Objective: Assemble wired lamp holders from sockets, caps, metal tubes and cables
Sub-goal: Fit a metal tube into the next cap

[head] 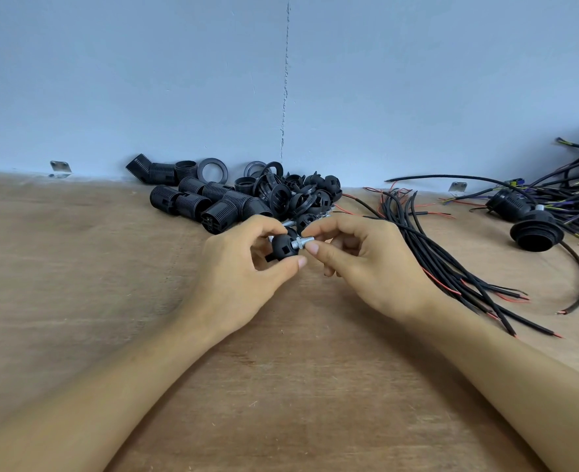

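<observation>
Your left hand (244, 264) grips the black cap (284, 247) above the table (77, 267); your right hand (366, 264) pinches the metal tube (301, 243) sticking out of it.

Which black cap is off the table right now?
The cap the left hand holds, its metal tube pinched by the right hand; the others lie in the pile near the wall.
</observation>
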A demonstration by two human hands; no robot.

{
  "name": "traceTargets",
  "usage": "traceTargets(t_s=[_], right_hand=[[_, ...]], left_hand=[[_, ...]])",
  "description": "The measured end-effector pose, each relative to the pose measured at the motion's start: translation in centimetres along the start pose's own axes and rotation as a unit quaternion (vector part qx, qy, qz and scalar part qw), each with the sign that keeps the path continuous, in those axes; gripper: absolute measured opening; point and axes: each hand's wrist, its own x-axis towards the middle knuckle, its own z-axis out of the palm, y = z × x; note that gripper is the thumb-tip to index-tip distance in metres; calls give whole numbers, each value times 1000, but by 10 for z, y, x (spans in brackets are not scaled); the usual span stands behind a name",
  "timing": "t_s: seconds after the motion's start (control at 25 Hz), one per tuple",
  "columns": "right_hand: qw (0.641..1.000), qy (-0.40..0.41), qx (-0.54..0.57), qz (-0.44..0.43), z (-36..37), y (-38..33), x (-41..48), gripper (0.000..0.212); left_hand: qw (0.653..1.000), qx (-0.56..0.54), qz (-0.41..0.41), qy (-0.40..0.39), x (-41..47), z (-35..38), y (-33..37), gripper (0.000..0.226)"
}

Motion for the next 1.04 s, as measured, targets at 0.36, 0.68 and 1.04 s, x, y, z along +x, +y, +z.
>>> traceTargets(t_s=[0.36, 0.68, 1.04], right_hand=[[1000, 7, 9, 10, 0, 1, 1, 10], [999, 23, 22, 24, -3, 3, 1, 12], [999, 8, 34, 35, -1, 3, 0, 13]], left_hand=[[995, -81, -47, -21, 0, -1, 0, 38], [980, -160, -111, -42, 4, -1, 0, 31], [979, -169, -108, -40, 2, -1, -3, 35]])
